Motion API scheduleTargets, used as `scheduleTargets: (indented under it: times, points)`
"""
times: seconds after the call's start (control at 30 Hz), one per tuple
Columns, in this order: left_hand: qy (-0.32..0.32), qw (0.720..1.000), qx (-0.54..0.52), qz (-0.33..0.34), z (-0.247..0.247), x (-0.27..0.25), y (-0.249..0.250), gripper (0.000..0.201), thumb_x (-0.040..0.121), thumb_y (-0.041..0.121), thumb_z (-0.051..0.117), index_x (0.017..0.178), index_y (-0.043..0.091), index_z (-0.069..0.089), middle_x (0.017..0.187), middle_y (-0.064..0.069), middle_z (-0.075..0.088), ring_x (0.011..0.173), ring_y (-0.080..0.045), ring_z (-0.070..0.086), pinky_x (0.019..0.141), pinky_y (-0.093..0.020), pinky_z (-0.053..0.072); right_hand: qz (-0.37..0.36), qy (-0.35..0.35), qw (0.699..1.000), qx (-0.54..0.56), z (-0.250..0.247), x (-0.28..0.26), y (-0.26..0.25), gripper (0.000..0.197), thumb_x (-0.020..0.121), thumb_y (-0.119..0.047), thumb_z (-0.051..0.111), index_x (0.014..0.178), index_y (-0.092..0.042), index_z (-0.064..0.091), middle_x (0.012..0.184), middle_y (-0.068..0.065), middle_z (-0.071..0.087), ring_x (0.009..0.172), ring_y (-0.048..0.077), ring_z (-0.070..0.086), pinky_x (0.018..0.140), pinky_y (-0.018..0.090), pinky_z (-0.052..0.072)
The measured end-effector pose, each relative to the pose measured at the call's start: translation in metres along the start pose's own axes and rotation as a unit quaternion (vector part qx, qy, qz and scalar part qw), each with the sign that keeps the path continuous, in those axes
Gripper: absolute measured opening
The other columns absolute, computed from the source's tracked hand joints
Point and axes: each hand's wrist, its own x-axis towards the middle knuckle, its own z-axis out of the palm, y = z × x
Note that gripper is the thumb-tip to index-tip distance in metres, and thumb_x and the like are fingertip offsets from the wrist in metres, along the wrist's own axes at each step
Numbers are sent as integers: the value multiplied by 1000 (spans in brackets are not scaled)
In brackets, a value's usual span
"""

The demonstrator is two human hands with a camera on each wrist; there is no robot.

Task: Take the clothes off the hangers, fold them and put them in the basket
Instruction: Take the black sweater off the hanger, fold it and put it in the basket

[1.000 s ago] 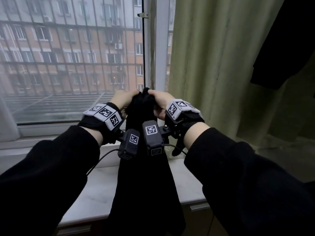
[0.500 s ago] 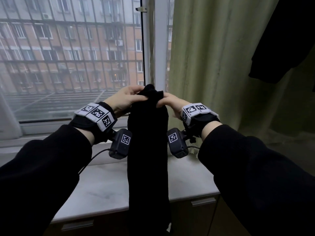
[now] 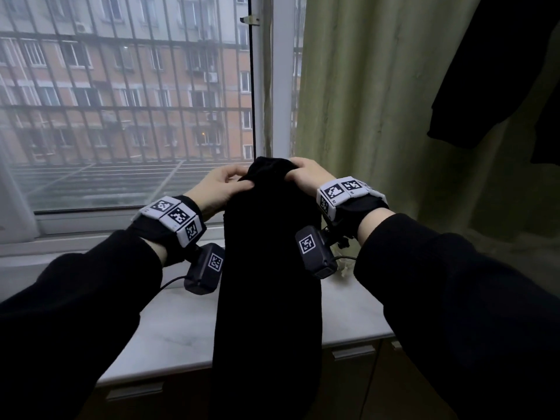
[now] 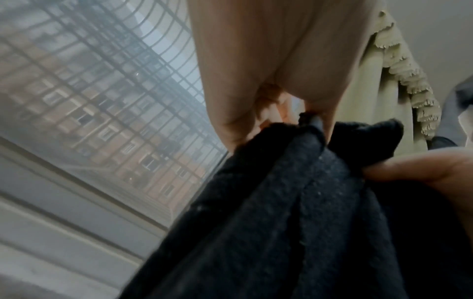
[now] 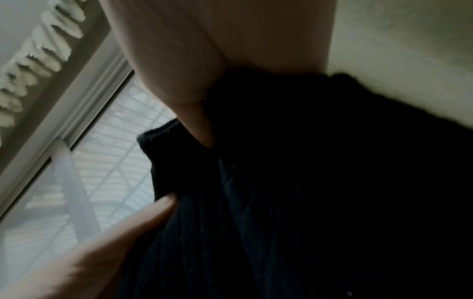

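Left hand (image 3: 220,185) and right hand (image 3: 304,174) each pinch the top edge of a black garment (image 3: 268,283) hanging between them above the counter (image 3: 178,325). Risk: one pinch slipping would collapse the fold; basket not in view.

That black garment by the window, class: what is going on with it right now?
A person is holding up a black garment in front of a window, with both hands at its top edge. The left hand and the right hand each pinch the bunched fabric, and the rest hangs down past the pale sill. No hanger or basket is in view. Another dark garment hangs at the upper right, by the green curtain.
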Motion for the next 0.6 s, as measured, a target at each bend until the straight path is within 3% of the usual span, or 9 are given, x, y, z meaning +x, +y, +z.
scheduleTargets:
  times: [0.07, 0.17, 0.27, 0.33, 0.43, 0.53, 0.6]
  points:
    - [5, 1000, -25, 2, 12, -5, -3, 15, 89, 1, 54, 95, 15, 54, 53, 10, 66, 44, 2, 59, 42, -10, 45, -7, 23, 1000, -17, -4, -6, 0, 27, 89, 2, 41, 106, -6, 60, 90, 7, 55, 76, 15, 51, 45, 5, 33]
    - [-57, 997, -44, -19, 28, -16, -23, 36, 73, 4, 71, 106, 11, 57, 82, 7, 72, 74, -3, 69, 65, -14, 54, 10, 35, 999, 12, -20, -18, 4, 16, 89, -11, 51, 75, -13, 58, 65, 1, 55, 53, 9, 51, 45, 11, 39]
    - [-90, 993, 30, -74, 56, -31, -57, 42, 61, 11, 75, 101, 13, 61, 88, 3, 68, 77, -8, 66, 76, -23, 54, 1, 32, 998, 50, -42, -34, 9, 16, 84, -28, 68, 73, -17, 66, 62, -3, 64, 50, 5, 59, 55, 14, 48]
    - [-85, 990, 46, -104, 78, -36, -78, 31, 72, 6, 74, 99, 13, 60, 86, 0, 65, 73, -10, 63, 73, -25, 53, -14, 41, 998, 41, -56, -43, 13, 12, 84, -28, 68, 80, -16, 68, 59, -7, 64, 49, 4, 59, 56, 16, 48]
    - [-122, 980, 14, -155, 105, -36, -98, 17, 82, 2, 64, 94, 13, 60, 85, -3, 64, 67, -9, 63, 64, -19, 52, -37, 102, 994, 22, -73, -53, 19, 5, 87, -22, 64, 86, -18, 66, 51, -12, 61, 40, -6, 53, 49, 9, 44]
    - [-165, 967, 41, -189, 122, -32, -114, 7, 88, 14, 59, 93, 19, 60, 86, -2, 62, 77, -15, 58, 73, -25, 45, -38, 192, 981, 10, -88, -63, 26, 18, 88, -21, 62, 70, -19, 59, 59, -7, 52, 39, -6, 46, 48, 10, 37]
    - [-187, 962, 83, -182, 131, -31, -120, 6, 92, 18, 55, 88, 20, 59, 86, -3, 57, 80, -18, 50, 70, -26, 38, -32, 243, 969, 15, -98, -71, 32, 27, 88, -19, 61, 62, -20, 52, 59, -5, 46, 47, -2, 43, 46, 11, 32]
